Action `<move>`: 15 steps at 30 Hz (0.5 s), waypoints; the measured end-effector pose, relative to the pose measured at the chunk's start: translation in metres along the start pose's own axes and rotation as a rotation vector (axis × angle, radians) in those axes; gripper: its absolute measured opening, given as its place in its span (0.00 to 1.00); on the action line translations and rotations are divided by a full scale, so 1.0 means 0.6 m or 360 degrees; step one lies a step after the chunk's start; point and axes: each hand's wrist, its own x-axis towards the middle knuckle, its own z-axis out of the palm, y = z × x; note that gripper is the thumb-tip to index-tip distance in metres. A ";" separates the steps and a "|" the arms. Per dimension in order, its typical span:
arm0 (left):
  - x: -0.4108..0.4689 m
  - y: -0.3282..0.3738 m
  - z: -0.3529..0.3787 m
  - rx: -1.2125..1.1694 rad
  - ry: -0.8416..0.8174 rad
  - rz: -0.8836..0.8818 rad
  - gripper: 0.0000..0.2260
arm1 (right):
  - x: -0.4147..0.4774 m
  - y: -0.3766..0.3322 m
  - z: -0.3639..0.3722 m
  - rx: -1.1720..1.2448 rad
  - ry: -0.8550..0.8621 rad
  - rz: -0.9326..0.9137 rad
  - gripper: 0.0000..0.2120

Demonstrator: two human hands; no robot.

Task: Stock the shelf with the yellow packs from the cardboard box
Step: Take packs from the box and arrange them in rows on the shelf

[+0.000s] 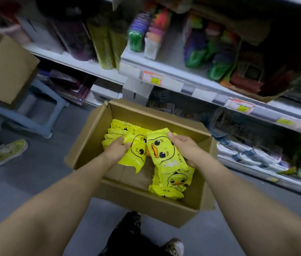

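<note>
An open cardboard box [127, 198] stands on the floor in front of the shelf [171, 78]. Inside it lie several yellow packs printed with a duck face. My left hand [117, 148] grips one yellow pack [136, 154] over the middle of the box. My right hand [184, 146] holds another yellow pack [161, 148] beside it, duck face up. A row of packs [117, 131] stands on edge at the box's far left, and a small pile [171, 182] lies at the near right under my right hand.
The shelf boards carry coloured bags, rolls and price tags [152, 77]. A second cardboard box [3, 67] sits on a blue stool [40, 111] at the left. Another person's yellow shoe [9, 151] rests on the grey floor. My own foot [173, 246] shows below the box.
</note>
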 end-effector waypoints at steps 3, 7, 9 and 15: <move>-0.062 0.029 0.033 -0.0140 0.0094 0.0064 0.32 | -0.071 0.014 -0.049 0.0206 -0.0075 0.0046 0.41; -0.159 0.080 0.076 -0.0361 0.0027 0.0124 0.43 | -0.156 0.030 -0.116 0.0270 -0.0242 -0.0106 0.41; -0.203 0.109 0.096 -0.0309 -0.0017 0.0178 0.43 | -0.198 0.029 -0.146 0.0182 -0.0243 -0.0157 0.38; -0.298 0.186 0.099 -0.0326 -0.0148 0.0337 0.27 | -0.320 0.009 -0.233 -0.0155 -0.0005 -0.0370 0.12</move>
